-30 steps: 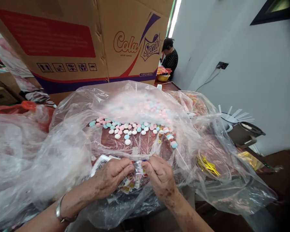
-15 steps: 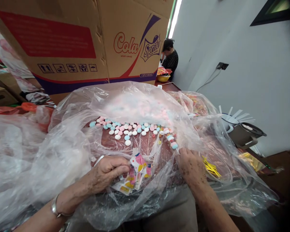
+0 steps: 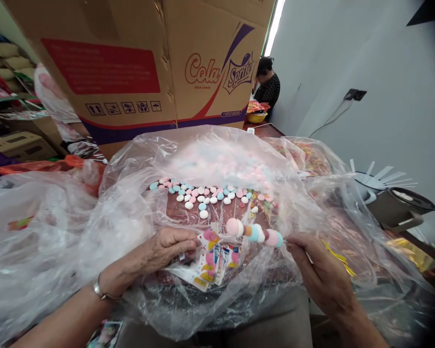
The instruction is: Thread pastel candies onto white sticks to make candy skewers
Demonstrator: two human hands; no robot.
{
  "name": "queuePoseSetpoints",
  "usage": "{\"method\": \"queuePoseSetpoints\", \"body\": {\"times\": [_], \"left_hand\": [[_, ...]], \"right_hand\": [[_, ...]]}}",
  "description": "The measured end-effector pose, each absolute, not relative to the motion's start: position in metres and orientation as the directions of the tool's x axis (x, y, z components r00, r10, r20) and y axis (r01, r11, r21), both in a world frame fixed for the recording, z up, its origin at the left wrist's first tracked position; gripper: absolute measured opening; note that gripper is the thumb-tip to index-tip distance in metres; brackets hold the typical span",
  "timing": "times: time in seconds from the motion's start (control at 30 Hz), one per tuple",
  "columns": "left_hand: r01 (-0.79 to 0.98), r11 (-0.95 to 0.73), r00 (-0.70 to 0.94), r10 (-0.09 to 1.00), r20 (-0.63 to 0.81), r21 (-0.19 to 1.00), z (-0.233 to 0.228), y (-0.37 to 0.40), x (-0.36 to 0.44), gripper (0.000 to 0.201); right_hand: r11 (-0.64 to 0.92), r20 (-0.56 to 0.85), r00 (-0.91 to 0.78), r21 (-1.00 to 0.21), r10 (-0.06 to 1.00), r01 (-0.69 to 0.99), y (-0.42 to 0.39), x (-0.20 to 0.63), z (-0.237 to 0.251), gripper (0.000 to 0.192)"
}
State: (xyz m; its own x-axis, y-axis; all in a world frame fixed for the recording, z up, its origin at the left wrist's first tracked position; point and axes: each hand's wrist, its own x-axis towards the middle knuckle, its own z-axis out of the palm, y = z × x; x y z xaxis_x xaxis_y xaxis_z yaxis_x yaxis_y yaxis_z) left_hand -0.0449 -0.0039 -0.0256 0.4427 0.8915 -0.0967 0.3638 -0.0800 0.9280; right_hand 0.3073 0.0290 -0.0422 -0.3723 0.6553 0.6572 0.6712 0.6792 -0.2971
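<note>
My left hand (image 3: 166,247) is closed, with thumb and fingers pinching the edge of a small printed candy bag (image 3: 210,238). Below it lie several more printed bags (image 3: 205,276) in pink, yellow and white. In my right hand (image 3: 324,270) is a candy skewer (image 3: 254,233), gripped at its stick end. Pink, white and blue marshmallow pieces with small darker rings between them run along the skewer. Its far tip points left, just above and right of the pinched bag. Loose round pink, blue and white candies (image 3: 203,206) are spread on the tabletop beyond both hands.
A large clear plastic bag (image 3: 203,133) holds more candies behind. A cardboard box (image 3: 123,116) stands at the back. Gold twist ties (image 3: 339,258) lie beside my right hand. A dark pitcher (image 3: 391,208) and a pot with white strips (image 3: 364,186) stand right. A person (image 3: 270,87) sits beyond.
My right hand has lifted the candy skewer off the candies and swung it toward the left hand, now nearly level. My left hand stays at the bags. The view has shifted left.
</note>
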Motion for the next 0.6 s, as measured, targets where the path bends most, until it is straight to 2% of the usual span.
{"method": "queuePoseSetpoints", "body": {"times": [0.13, 0.3, 0.6], "left_hand": [[0.396, -0.170, 0.502, 0.863, -0.058, 0.903, -0.019, -0.004, -0.047, 0.032], [0.360, -0.254, 0.563, 0.826, 0.008, 0.898, -0.025, -0.002, -0.052, 0.032], [0.397, -0.165, 0.563, 0.821, -0.097, 0.903, -0.021, 0.002, -0.051, 0.034]], "right_hand": [[0.761, 0.662, -0.469, -0.247, 0.584, 0.599, 0.025, 0.302, -0.029, 0.013], [0.788, 0.652, -0.521, -0.201, 0.551, 0.583, 0.028, 0.302, -0.022, 0.014], [0.834, 0.615, -0.623, -0.107, 0.483, 0.541, 0.030, 0.311, -0.026, 0.019]]}}
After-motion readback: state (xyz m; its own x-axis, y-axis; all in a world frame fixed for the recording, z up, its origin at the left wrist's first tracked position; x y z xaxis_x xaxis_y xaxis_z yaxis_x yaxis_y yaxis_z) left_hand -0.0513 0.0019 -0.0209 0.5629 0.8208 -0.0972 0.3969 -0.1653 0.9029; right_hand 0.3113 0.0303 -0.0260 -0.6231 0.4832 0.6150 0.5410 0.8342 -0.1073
